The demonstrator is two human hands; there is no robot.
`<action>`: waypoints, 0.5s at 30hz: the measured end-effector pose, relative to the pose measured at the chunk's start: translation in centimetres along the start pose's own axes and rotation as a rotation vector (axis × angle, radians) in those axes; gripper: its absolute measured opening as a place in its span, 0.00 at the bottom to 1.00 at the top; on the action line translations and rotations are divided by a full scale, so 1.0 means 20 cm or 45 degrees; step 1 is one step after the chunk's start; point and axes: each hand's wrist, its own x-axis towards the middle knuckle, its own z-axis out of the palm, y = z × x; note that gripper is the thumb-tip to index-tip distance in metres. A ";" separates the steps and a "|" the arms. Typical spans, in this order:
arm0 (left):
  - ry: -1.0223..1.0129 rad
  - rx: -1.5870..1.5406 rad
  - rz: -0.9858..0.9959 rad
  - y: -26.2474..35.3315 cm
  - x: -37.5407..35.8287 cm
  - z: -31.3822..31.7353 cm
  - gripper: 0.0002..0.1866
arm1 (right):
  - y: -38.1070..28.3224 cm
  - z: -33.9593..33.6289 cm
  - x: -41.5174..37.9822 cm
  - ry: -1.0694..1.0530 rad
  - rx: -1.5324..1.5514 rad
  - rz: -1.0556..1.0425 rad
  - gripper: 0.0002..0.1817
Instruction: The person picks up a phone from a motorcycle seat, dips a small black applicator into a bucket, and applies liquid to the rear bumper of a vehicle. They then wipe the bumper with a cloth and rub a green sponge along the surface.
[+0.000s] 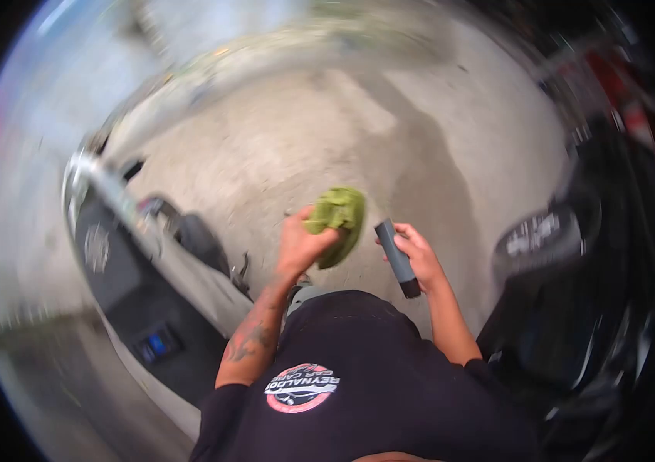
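A crumpled green cloth [337, 219] is bunched in my left hand [302, 245], its thumb and fingers closed around it and a fold hanging below. My right hand [420, 258] grips a grey cylinder with black ends [398, 260], which tilts with its upper end toward the cloth. Both hands are in front of my dark shirt, a short gap between the cloth and the cylinder. What kind of thing the cylinder is, I cannot tell.
On my left stands a grey and black scooter [154, 266], near my left arm. Dark, blurred bulky things [574, 308] fill the right side, one with a pale printed patch [534, 235]. Concrete ground [266, 131] lies ahead, crossed by a shadow.
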 end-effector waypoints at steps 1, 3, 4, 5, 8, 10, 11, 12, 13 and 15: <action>-0.085 -0.093 -0.022 -0.06 0.03 0.00 0.23 | 0.02 -0.04 -0.09 0.056 0.198 -0.052 0.25; -0.242 -0.453 0.031 -0.05 0.08 0.14 0.23 | 0.05 -0.20 -0.28 0.087 0.676 -0.236 0.26; -0.333 -0.530 -0.005 0.00 0.11 0.25 0.26 | 0.08 -0.29 -0.37 0.089 0.845 -0.323 0.27; -0.404 -0.596 -0.051 0.08 0.13 0.39 0.28 | 0.09 -0.40 -0.47 0.068 1.010 -0.421 0.27; -0.715 -0.687 -0.204 -0.10 0.14 0.56 0.32 | 0.44 -0.40 -0.61 0.113 1.256 -0.570 0.28; -0.854 -0.600 -0.192 0.09 -0.05 1.10 0.32 | 0.49 -0.68 -0.95 0.218 1.308 -0.728 0.28; -0.946 -0.566 -0.205 0.12 -0.15 1.36 0.32 | 0.56 -0.80 -1.10 0.298 1.295 -0.777 0.27; -1.085 -0.548 -0.191 0.12 -0.24 1.57 0.32 | 0.68 -0.88 -1.22 0.397 1.295 -0.834 0.27; -1.211 -0.464 -0.177 0.11 -0.33 1.79 0.32 | 0.77 -0.95 -1.34 0.503 1.303 -0.883 0.27; -1.358 -0.423 -0.287 0.06 0.00 1.38 0.31 | 0.65 -0.42 -0.99 0.860 1.296 -0.724 0.25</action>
